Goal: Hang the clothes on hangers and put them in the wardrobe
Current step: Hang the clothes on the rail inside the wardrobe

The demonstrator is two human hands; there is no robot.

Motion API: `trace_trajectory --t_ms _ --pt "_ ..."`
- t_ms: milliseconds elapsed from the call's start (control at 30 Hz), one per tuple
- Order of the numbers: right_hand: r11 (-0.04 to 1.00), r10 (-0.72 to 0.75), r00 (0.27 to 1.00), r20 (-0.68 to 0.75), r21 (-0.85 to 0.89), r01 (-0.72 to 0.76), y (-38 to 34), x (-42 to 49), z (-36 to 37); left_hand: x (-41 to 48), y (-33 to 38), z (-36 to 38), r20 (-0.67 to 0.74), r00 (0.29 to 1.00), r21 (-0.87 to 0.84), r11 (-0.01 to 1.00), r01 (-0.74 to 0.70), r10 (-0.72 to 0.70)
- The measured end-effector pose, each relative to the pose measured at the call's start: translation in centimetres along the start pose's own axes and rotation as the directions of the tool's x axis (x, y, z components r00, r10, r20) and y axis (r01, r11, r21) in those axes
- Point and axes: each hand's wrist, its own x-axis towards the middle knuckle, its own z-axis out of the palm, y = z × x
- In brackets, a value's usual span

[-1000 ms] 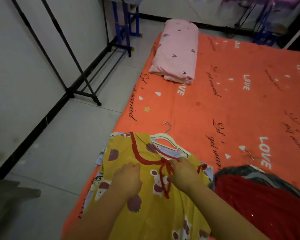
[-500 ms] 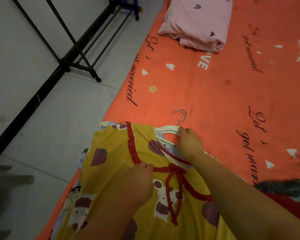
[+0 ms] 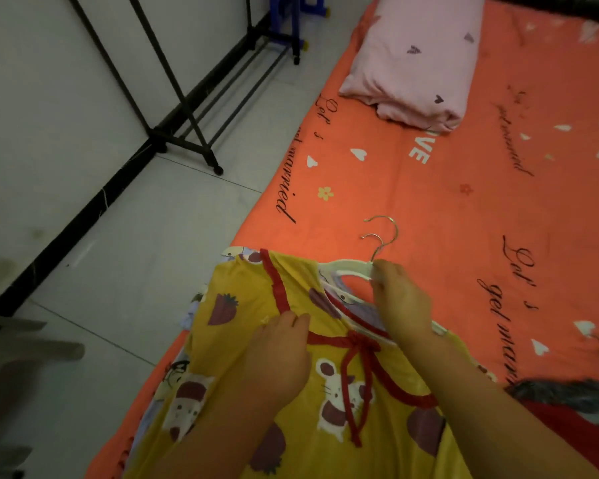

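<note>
Garment of soft yellow cloth (image 3: 242, 337), printed with mice and strawberries and edged in ruffled red trim with a tied bow, lies flat on the near left corner of the bed. A curved white plastic hanger (image 3: 346, 267) with a thin wire hook sits in its neckline; a second hook shows just beyond the first. The right hand (image 3: 400, 299), which lay on the bow a second ago, now pinches the hanger at the base of the hook, fingertips pressed together. The left hand (image 3: 281, 354), earlier lower on the chest, grips the red neckline trim with curled fingers. Beneath spreads a smooth orange sheet (image 3: 429, 188) with lettering. Far off lies a plump pink pillow (image 3: 415, 60), and to the left a black metal rack (image 3: 184, 108) stands on grey tiles (image 3: 173, 236).
</note>
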Motion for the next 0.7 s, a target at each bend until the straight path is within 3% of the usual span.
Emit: trace_trajectory --t_ms 233,400,600,700 --pt "0.942 -0.298 0.954 -0.025 0.153 0.298 -10.9 -8.3 -9.1 -6.7 -1.0 -8.6 -0.317 0.945 -0.036 0.997 0.07 -0.078" --pt "0.823 -0.528 0.848 -0.052 0.218 0.525 -20.3 -15.7 -15.5 -16.8 -3.8 -13.5 -0.438 0.878 -0.12 0.981 0.154 -0.192" --pt "0.602 -0.764 0.638 -0.103 0.243 0.76 -32.4 -26.9 -21.3 -34.6 -9.6 -18.1 -0.616 0.691 -0.207 0.924 0.321 -0.378" --pt "0.461 -0.858 0.499 -0.119 0.251 0.851 -38.6 -34.0 -23.0 -45.7 -12.3 -19.4 -0.709 0.549 -0.242 0.885 0.399 -0.442"
